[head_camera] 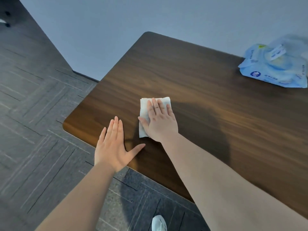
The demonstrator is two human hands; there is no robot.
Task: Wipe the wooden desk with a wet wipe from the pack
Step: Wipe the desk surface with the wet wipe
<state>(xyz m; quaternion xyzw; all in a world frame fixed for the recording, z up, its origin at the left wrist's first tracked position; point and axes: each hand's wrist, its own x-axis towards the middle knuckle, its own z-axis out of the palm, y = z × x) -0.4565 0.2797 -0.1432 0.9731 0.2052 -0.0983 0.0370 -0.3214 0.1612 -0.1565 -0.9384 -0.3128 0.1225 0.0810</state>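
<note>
**White wipe pinned flat near the table's left end, unwiped wood lying to the right**

White wet wipe [146, 114] is pressed flat on the wooden table [208, 100] under the right hand [160, 120], fingers [155, 105] extended and together, not curled round it. Its long axis runs from the near edge toward the far edge. The left hand [113, 147] is laid open and flat at the near edge, just beside the wipe, holding nothing. The pack [275, 64] sits well apart toward the far right. The broad uncovered surface lies to the right of the wipe; the next stroke is judged to go that way, by the right hand.
</note>
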